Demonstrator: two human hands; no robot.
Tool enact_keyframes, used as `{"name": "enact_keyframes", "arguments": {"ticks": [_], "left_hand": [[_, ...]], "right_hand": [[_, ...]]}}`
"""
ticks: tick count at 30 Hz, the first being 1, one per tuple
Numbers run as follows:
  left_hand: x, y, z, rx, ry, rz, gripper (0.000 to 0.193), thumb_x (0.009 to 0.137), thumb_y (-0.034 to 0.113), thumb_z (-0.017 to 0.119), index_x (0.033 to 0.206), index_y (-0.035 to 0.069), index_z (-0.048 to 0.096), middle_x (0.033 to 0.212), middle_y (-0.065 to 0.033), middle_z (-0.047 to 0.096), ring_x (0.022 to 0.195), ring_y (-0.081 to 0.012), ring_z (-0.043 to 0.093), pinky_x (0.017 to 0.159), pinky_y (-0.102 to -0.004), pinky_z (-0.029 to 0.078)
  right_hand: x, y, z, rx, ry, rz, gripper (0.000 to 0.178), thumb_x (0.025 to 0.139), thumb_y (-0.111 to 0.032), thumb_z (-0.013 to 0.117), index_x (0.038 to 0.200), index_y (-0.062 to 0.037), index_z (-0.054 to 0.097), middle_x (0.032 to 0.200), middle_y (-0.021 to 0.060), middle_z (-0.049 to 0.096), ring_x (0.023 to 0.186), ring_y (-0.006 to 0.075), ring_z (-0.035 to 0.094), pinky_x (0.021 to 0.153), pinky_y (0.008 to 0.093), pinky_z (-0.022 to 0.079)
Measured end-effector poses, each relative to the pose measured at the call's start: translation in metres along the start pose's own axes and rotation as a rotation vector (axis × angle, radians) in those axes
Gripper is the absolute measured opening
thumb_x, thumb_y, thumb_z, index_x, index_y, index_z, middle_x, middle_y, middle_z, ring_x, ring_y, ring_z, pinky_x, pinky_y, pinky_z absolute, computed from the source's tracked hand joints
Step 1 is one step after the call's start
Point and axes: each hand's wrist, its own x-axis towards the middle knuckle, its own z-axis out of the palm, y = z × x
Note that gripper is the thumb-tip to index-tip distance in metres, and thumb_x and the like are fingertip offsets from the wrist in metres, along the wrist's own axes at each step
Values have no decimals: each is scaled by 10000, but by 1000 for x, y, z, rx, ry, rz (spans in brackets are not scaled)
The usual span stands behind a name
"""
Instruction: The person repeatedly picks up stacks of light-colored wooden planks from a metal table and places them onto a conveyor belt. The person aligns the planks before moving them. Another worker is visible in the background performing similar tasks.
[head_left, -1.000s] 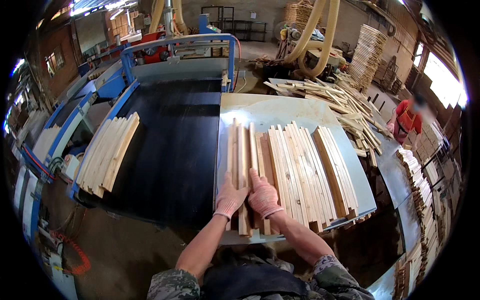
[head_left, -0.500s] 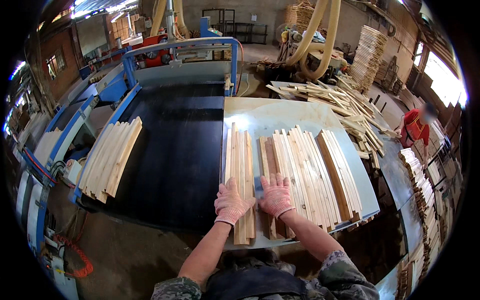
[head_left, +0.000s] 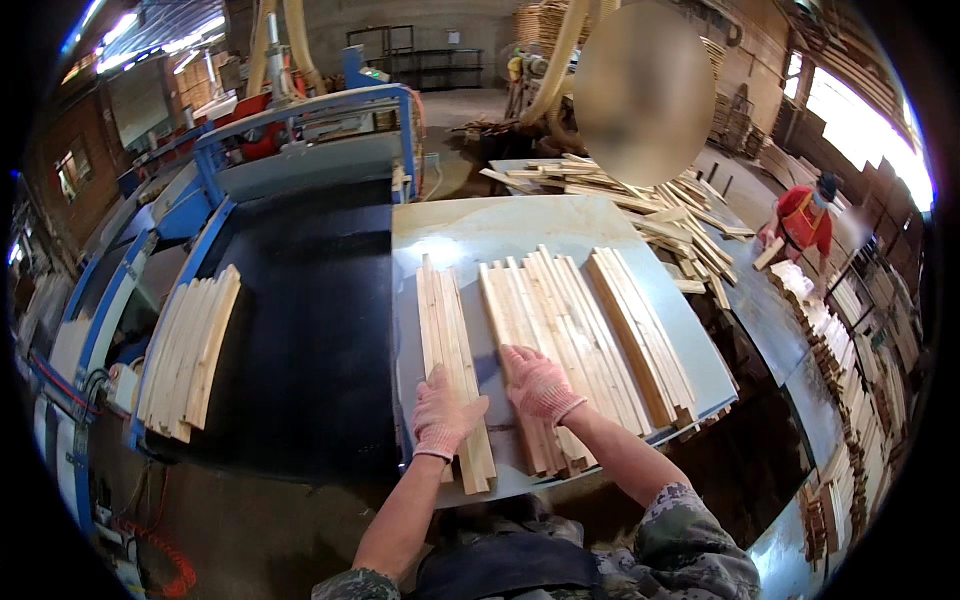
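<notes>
Head view: my left hand [head_left: 443, 415], gloved, fingers flat and released, presses on narrow bundle of wood slats [head_left: 452, 350] at near edge of grey table [head_left: 470, 225]. My right hand [head_left: 540, 382], fingers spread, unclenched, rests on wide slat row [head_left: 575, 330] just beside. Another slat stack [head_left: 188, 350] lies on black conveyor [head_left: 305, 330], well apart. Person in red [head_left: 800, 222] works far right.
</notes>
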Motion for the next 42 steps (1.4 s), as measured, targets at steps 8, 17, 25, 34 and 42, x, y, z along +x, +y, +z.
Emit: {"name": "enact_keyframes", "arguments": {"ticks": [8, 17, 25, 34, 42], "left_hand": [[9, -10, 70, -233, 116, 246, 1047, 852, 489, 793, 1652, 6, 321, 1598, -296, 457, 1477, -417, 479, 1226, -452, 396], [-31, -5, 57, -506, 143, 207, 942, 861, 350, 819, 1600, -37, 382, 1533, -274, 538, 1406, -375, 560, 1179, -427, 449], [-18, -64, 41, -237, 261, 225, 919, 838, 407, 856, 1566, -1, 470, 1576, -249, 526, 1448, -370, 538, 1189, -424, 454], [35, -238, -122, 292, 281, -177, 927, 939, 667, 623, 1616, 72, 406, 1704, -273, 318, 1556, -455, 324, 1268, -571, 229], [-76, -325, -150, -369, 716, -136, 461, 993, 255, 717, 1370, -4, 664, 1378, -197, 691, 1205, -360, 674, 1025, -438, 537]], "right_hand": [[-34, 144, -83, 94, 532, 269, 765, 882, -267, 803, 1534, 9, 513, 1444, 263, 614, 1356, 420, 572, 1194, 468, 435], [-74, 327, -83, 669, 254, 826, 689, 980, -544, 616, 1103, 124, 733, 999, 288, 768, 976, 351, 742, 907, 445, 533], [-18, 222, -53, 388, 66, 645, 559, 868, -448, 792, 813, 93, 665, 705, 166, 679, 702, 213, 626, 677, 440, 533], [84, -42, 18, 596, -184, 419, 556, 757, -384, 869, 1075, 54, 742, 907, 147, 793, 854, 221, 752, 800, 368, 597], [193, -226, 171, 689, -164, 115, 729, 845, -512, 765, 1340, -2, 604, 1210, 284, 730, 1160, 417, 711, 995, 471, 561]]}}
